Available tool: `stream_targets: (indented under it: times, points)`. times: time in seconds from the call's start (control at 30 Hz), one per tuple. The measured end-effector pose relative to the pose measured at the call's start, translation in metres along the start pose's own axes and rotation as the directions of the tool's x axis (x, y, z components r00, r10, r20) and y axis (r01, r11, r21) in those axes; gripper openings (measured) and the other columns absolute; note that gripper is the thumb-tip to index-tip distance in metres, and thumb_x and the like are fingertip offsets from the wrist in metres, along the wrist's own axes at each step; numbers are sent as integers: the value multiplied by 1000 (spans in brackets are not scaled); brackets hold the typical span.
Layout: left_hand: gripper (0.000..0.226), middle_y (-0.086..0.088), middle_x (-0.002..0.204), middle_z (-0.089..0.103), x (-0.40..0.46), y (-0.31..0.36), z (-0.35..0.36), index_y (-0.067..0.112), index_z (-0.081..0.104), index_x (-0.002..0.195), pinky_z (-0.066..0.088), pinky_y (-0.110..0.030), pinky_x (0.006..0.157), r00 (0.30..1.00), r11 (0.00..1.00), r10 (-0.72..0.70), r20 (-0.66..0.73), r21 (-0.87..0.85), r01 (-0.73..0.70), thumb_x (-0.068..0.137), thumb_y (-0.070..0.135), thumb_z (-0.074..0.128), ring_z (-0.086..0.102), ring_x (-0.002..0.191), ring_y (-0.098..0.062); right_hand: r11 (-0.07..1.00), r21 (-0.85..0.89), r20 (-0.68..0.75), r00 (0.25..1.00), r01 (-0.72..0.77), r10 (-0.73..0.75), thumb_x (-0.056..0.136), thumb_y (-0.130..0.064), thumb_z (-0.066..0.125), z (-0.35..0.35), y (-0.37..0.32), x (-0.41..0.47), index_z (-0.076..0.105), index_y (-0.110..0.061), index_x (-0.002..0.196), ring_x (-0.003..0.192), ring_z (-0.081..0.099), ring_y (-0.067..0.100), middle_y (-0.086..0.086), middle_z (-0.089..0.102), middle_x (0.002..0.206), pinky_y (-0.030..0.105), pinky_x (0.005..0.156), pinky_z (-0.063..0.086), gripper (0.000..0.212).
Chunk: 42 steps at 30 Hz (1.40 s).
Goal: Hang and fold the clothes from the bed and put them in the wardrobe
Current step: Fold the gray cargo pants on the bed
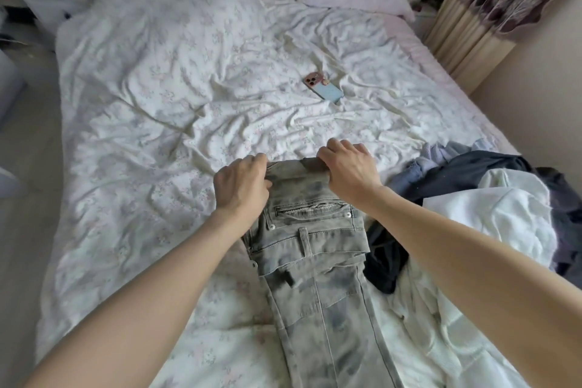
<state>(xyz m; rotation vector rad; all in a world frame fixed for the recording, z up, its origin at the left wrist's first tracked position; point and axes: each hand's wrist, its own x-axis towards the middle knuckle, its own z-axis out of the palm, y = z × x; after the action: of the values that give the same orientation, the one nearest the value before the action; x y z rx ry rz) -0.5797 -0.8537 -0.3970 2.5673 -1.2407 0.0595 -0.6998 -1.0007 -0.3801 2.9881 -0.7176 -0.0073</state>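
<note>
Grey jeans point(315, 249) lie half-folded on the bed point(157, 104), both hands point(242, 187) point(349, 172) pinching the fold; a clothes pile point(491, 205) remains unfolded.

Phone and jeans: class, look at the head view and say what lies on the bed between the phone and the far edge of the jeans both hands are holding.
In the head view, only rumpled floral bedding lies between phone and jeans.

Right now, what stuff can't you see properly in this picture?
Head view only:
- Jeans: legs cut off by the bottom edge.
- Left hand, right hand: fingertips curl under the fold.
- Clothes pile: cut off by the right edge.
- Phone: lies screen down.
- Wardrobe: not in frame.
</note>
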Motion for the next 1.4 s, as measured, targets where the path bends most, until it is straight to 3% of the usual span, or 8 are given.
stream_targets:
  times: [0.23, 0.4, 0.77, 0.87, 0.97, 1.1, 1.27, 1.4]
  points:
    - [26, -1, 108, 63, -77, 20, 27, 15, 53, 117, 43, -31, 76, 985, 989, 145, 95, 27, -148, 92, 13, 54, 59, 101, -21, 999, -29, 84, 996, 24, -22, 84, -6, 51, 41, 2, -77, 53, -12, 117, 105, 51, 24, 5, 53, 112, 33, 93, 35, 33]
    - [32, -12, 82, 67, -133, 27, 9, 4, 70, 97, 51, -38, 66, 931, 928, 345, 120, -192, -319, 66, 6, 80, 65, 78, -31, 996, 35, -57, 996, 76, -74, 51, 3, 75, 39, 4, -147, 65, -4, 87, 74, 61, 31, 11, 61, 82, 37, 69, 51, 38]
    - [48, -2, 65, 57, -286, 77, 58, 11, 74, 81, 50, -23, 55, 831, 883, 463, 309, -243, -402, 38, 24, 89, 58, 58, -22, 973, 155, 110, 976, 171, -189, 49, 2, 80, 87, 4, -306, 69, -9, 87, 105, 64, 27, 8, 67, 112, 34, 76, 53, 41]
    - [53, -6, 96, 61, -318, 84, 80, 12, 68, 106, 50, -28, 83, 743, 903, 429, 514, -218, -371, 62, 39, 79, 59, 97, -25, 982, 161, 332, 931, 102, -152, 50, -3, 82, 113, 1, -338, 68, -8, 99, 113, 60, 29, 11, 63, 122, 38, 86, 52, 50]
    - [42, -8, 134, 41, -334, 82, 100, 10, 58, 119, 23, -34, 110, 632, 925, 378, 677, -255, -280, 90, 39, 49, 24, 137, -24, 975, 222, 431, 899, -14, -85, 71, -10, 69, 134, -4, -362, 65, -10, 110, 120, 54, 30, 13, 55, 131, 41, 94, 46, 39]
    - [38, -16, 125, 57, -326, 88, 111, 11, 68, 108, 42, -54, 99, 806, 939, 341, 483, -204, -275, 75, 29, 72, 48, 124, -36, 980, 193, 122, 992, -51, 27, 76, -17, 49, 135, -15, -351, 62, -9, 98, 87, 62, 29, 10, 62, 100, 39, 76, 45, 27]
    - [72, -8, 152, -24, -311, 71, 138, 29, -9, 147, -18, -52, 109, 781, 937, 272, 563, 31, -348, 93, 54, 31, -26, 138, -37, 998, 65, 273, 961, 17, -35, 71, -23, 71, 140, -17, -333, 62, -18, 120, 122, 51, 35, 12, 57, 128, 53, 98, 41, 50]
    - [70, -8, 155, -9, -319, 58, 140, 32, -1, 146, -7, -55, 112, 762, 928, 281, 583, 37, -370, 91, 61, 32, -12, 141, -37, 991, 92, 246, 967, -93, 67, 53, -8, 86, 139, -8, -344, 72, -11, 93, 97, 66, 27, 9, 69, 97, 33, 66, 55, 42]
